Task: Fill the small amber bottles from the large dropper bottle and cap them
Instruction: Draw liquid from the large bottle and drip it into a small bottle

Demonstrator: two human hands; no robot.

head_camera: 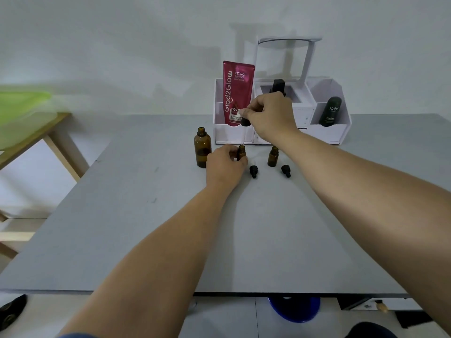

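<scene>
Grey table (244, 228), lower half of frame: both forearms reach in from the bottom edge. Centre of frame: one black cap (253, 171) and a second black cap (286, 171) lie on their sides, apart, off their bottles. Just above them the left hand (227, 164) wraps round a small amber bottle (241, 152), steadying it upright on the table, mouth open. A second small amber bottle (273, 156) stands uncapped to its right, untouched; fill level not readable. The large amber bottle (202, 147) stands open just left of the left hand. Above, the right hand (271, 115) pinches the dropper (245, 122) at its black bulb end, glass tube pointing down at the held bottle's mouth; whether the tip is inside, cannot tell. Step in hand, as judged: dispensing into the held bottle. Next calls for a controlled squeeze with the tip centred, then a refill or a cap pick-up. Upper centre: white organiser (327, 134) holding a red tube (238, 93) and a dark green bottle (330, 112).
</scene>
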